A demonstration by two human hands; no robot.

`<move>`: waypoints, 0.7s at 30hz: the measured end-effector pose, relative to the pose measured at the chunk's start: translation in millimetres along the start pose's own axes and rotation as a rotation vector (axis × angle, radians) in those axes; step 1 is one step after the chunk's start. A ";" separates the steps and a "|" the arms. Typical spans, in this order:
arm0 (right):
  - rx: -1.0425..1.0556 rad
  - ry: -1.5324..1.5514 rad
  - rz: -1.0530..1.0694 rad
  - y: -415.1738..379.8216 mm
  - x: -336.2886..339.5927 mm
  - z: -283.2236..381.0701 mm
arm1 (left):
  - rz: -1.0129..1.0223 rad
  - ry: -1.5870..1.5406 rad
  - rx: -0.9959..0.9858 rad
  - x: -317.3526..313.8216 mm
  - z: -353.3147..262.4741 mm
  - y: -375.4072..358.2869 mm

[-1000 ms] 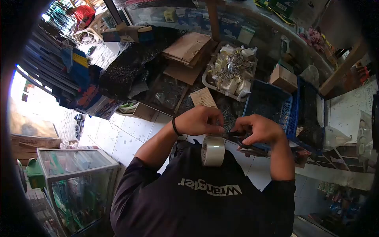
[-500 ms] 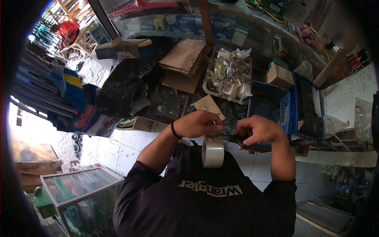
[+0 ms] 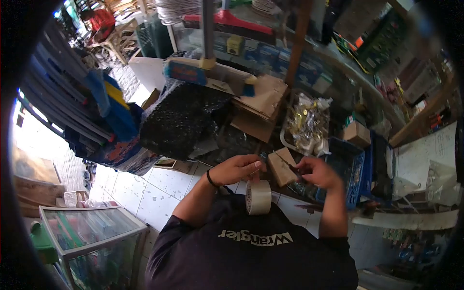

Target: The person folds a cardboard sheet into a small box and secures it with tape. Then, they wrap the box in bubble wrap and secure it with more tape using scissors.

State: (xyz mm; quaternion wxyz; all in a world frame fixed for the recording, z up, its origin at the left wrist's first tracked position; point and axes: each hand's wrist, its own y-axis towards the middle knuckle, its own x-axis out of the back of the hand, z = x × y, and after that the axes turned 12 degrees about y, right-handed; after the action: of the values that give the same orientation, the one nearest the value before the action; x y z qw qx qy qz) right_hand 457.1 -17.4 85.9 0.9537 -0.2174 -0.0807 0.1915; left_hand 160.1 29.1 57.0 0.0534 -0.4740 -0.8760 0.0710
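Observation:
A wide roll of clear tape (image 3: 259, 197) hangs just below my left hand (image 3: 239, 169), whose fingers are pinched on the tape's loose end. Over the counter's front edge, my right hand (image 3: 316, 172) holds scissors (image 3: 288, 165), their blades pointing up and left. Beneath the blades lies a small brown cardboard box (image 3: 282, 170), tilted on the counter. Behind it stands a white tray (image 3: 286, 143) piled with small plastic-wrapped parts (image 3: 308, 121).
Folded cardboard (image 3: 263, 96) and black bubble wrap (image 3: 181, 113) cover the left counter. Blue baskets (image 3: 347, 164) stand right. A glass case (image 3: 94, 227) is at lower left. A person in red (image 3: 101, 21) sits far off at upper left.
My hands have moved apart, and the scissors have come away from the tape end. The head view has turned, shifting the counter right and down.

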 end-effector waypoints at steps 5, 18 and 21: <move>-0.106 -0.287 -0.199 96.3 -72.3 -54.6 | -0.125 -0.106 -0.020 33.9 21.3 -44.7; -0.056 -0.781 -0.391 212.1 -149.0 -140.7 | -0.023 -0.082 0.082 87.1 56.2 -73.4; 0.077 -0.728 -0.429 192.1 -149.7 -143.1 | 0.015 -0.056 0.082 86.7 54.4 -65.7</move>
State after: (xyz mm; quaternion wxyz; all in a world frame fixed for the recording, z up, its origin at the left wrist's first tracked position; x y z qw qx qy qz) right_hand 290.8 27.6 -138.0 0.8887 -0.0778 -0.4483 0.0556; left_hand 49.9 62.2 17.2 0.0477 -0.4758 -0.8700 0.1204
